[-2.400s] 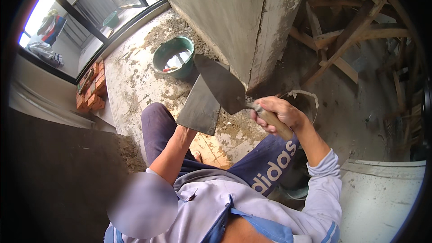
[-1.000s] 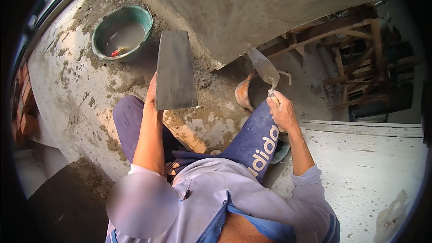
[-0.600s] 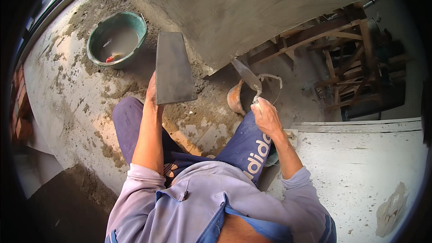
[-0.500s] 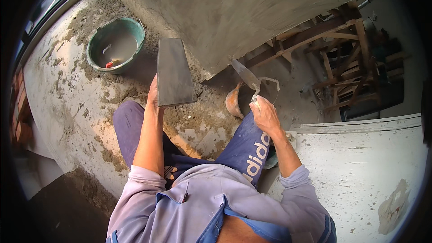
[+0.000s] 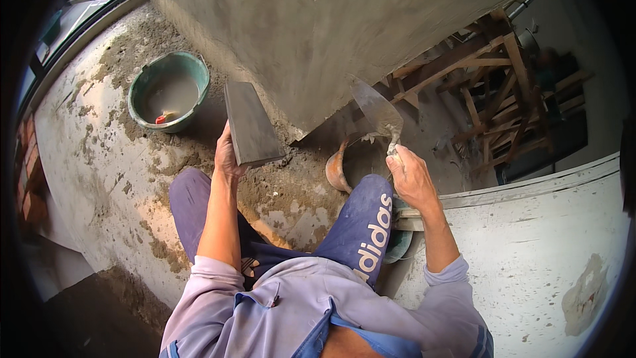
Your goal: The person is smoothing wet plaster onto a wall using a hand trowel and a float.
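My left hand (image 5: 230, 152) is closed on a flat grey plastering float (image 5: 252, 124), gripping it from behind, so its handle is hidden. The float is tilted and close to the lower edge of a plastered wall (image 5: 311, 46). In my right hand (image 5: 412, 178) is a pointed trowel (image 5: 379, 107), held by its handle, with its blade up beside the wall's corner. A little mortar seems to cling near the base of the blade. Below the corner, an orange-brown curved bowl (image 5: 337, 169) rests near my right knee.
A green bucket (image 5: 137, 103) with grey water and a small red item stands at the left on the mortar-spattered floor (image 5: 99, 179). Wooden trestles (image 5: 510, 103) stand below at the right, past a white ledge (image 5: 517, 245). Window frames (image 5: 79, 26) line the upper left.
The trowel has turned so its blade shows broader, and my right hand has moved right and lower. The float has come down slightly and tilted. My view has shifted a little.
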`<action>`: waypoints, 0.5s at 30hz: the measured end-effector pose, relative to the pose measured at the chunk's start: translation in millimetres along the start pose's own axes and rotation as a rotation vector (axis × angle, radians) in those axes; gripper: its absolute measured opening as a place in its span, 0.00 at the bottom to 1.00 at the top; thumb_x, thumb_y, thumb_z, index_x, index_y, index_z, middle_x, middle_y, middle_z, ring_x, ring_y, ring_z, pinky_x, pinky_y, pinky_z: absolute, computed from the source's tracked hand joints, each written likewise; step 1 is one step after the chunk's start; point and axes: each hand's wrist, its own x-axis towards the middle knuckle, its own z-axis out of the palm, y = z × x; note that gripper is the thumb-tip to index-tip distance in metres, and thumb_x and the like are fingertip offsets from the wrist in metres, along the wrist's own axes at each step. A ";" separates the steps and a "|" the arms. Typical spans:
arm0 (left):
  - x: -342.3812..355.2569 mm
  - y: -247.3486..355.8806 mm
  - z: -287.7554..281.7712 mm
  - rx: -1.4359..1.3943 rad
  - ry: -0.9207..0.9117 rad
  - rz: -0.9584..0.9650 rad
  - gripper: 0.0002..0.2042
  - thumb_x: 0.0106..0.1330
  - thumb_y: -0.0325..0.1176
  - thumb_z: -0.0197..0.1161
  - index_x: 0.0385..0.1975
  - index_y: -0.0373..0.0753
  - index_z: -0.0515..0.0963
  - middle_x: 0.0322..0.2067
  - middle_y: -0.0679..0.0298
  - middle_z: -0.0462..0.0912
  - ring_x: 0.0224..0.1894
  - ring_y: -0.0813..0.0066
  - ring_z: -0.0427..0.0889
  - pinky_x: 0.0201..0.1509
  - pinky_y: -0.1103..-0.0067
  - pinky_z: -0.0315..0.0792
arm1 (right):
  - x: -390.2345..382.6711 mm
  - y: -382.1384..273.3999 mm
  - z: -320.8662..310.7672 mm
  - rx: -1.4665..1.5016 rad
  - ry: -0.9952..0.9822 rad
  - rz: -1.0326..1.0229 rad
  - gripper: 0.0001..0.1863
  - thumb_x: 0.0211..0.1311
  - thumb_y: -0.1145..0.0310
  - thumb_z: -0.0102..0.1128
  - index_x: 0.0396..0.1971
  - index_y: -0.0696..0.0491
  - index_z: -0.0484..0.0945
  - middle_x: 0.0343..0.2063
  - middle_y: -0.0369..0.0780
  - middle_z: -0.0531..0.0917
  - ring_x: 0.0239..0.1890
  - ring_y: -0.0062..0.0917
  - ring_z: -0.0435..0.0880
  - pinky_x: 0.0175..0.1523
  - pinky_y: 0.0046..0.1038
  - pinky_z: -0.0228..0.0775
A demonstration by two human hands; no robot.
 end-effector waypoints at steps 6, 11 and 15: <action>-5.9 9.2 -6.8 0.041 0.010 0.066 0.21 0.77 0.36 0.53 0.67 0.41 0.66 0.56 0.61 0.79 0.53 0.68 0.83 0.56 0.66 0.80 | -16.7 2.9 -26.9 0.138 0.192 0.159 0.22 0.75 0.61 0.52 0.54 0.66 0.74 0.40 0.55 0.83 0.44 0.52 0.83 0.50 0.44 0.73; -1.5 -0.9 8.3 0.147 0.000 0.122 0.18 0.77 0.32 0.52 0.65 0.42 0.67 0.55 0.61 0.80 0.53 0.70 0.84 0.55 0.68 0.82 | -55.9 54.3 -35.3 -0.044 0.062 0.167 0.24 0.73 0.59 0.55 0.55 0.66 0.72 0.44 0.57 0.83 0.47 0.54 0.82 0.53 0.44 0.73; 13.3 -7.5 -15.5 0.180 0.073 0.173 0.17 0.77 0.31 0.51 0.63 0.41 0.68 0.53 0.61 0.82 0.51 0.70 0.85 0.53 0.71 0.83 | -60.0 11.5 -8.3 0.296 -0.050 0.213 0.27 0.71 0.58 0.56 0.59 0.66 0.69 0.43 0.57 0.82 0.45 0.54 0.82 0.51 0.44 0.73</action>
